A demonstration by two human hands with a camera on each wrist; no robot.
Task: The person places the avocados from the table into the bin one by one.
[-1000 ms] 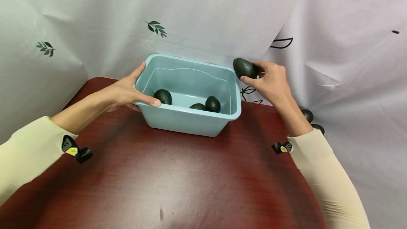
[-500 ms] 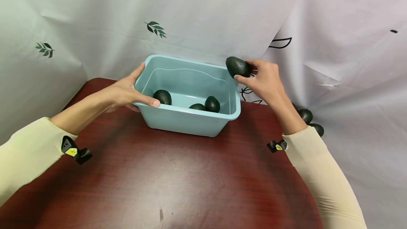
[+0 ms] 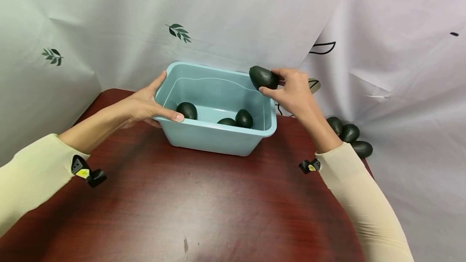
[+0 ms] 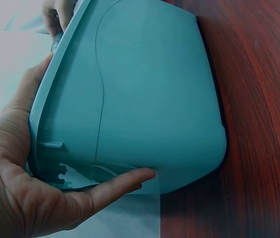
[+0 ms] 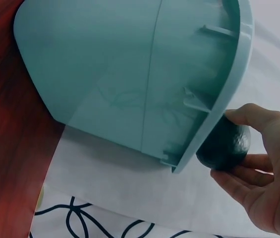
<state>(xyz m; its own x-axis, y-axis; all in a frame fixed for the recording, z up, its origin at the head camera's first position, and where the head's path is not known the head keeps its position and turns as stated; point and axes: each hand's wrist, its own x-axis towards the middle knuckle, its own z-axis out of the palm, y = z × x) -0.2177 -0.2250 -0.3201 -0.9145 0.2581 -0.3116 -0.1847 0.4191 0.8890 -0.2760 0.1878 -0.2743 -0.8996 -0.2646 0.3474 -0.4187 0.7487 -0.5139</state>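
A light-blue plastic bin [image 3: 207, 136] stands on the table. My left hand [image 3: 143, 102] grips its left end, thumb along the front rim; the left wrist view shows this hand [image 4: 35, 183] spread round the bin's outside. Inside the bin several dark green avocados are visible: one at the left [image 3: 187, 110], one partly hidden by the front wall [image 3: 227, 121], one beside it [image 3: 244, 119]. My right hand [image 3: 293, 92] pinches another avocado [image 3: 263, 77] between thumb and fingers, over the bin's back right corner. In the right wrist view that avocado [image 5: 224, 144] appears just past the rim.
Several more avocados [image 3: 350, 133] lie at the table's right edge, beyond my right forearm. Reddish-brown wood table [image 3: 204, 205] stretches in front of the bin. White cloth [image 3: 225, 15] with leaf prints hangs behind it and along both sides.
My right hand has moved left with the avocado, from beside the bin's right end to over its back right corner. The left hand and the bin have stayed put.
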